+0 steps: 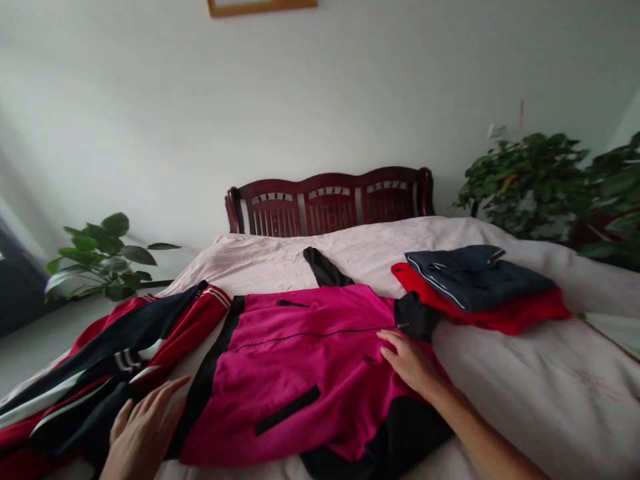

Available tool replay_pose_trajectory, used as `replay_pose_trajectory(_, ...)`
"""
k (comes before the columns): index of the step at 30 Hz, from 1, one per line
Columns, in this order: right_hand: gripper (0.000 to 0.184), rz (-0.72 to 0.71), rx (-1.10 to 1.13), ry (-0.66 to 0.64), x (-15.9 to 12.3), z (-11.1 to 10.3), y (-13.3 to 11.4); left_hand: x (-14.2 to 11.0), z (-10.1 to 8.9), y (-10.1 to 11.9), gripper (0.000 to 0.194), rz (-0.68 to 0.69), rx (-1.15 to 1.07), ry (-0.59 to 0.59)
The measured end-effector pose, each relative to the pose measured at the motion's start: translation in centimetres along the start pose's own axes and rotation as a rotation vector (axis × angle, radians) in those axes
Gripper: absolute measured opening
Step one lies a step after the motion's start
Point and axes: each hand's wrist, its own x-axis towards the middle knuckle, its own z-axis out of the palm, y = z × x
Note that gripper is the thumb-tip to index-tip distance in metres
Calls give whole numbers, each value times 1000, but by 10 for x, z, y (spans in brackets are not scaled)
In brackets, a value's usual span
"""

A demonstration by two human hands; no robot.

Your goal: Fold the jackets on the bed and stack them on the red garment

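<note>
Jacket (285,363) lies spread beneath the right hand (411,360), left hand (141,427) by its hem (204,377), both hands' fingers (393,339) loosely apart.

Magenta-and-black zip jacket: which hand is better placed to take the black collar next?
Likely right: the right hand is near the black collar; the left hand is by the black hem, opposite.

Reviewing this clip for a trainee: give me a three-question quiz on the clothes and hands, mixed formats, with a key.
1. True or false: in the folded stack, the red garment lies on top of the navy one.
2. Which is nearer the pink jacket's black collar? A) left hand B) right hand
3. Fill in: the clothing left of the jacket is navy, white and ____.

Key: 1. False; navy is uppermost. 2. B. 3. Red.
</note>
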Motion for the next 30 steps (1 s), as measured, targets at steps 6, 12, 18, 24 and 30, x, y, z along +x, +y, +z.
replay_pose_trajectory(6,31,212,125,146,-39,-65,-14,-47,30,33,65,490,23,-80)
replay_pose_trajectory(12,19,-405,148,-322,-96,-58,-103,-40,34,39,69,708,197,-161)
replay_pose_trajectory(18,16,-708,-406,-65,-127,35,-136,-8,9,94,45,606,191,-26)
replay_pose_trajectory(24,6,-640,-286,-251,-98,16,-161,29,-8,150,29,527,259,26)
replay_pose_trajectory(30,13,-292,832,-508,-56,-39,-142,42,1,137,28,528,271,-37)
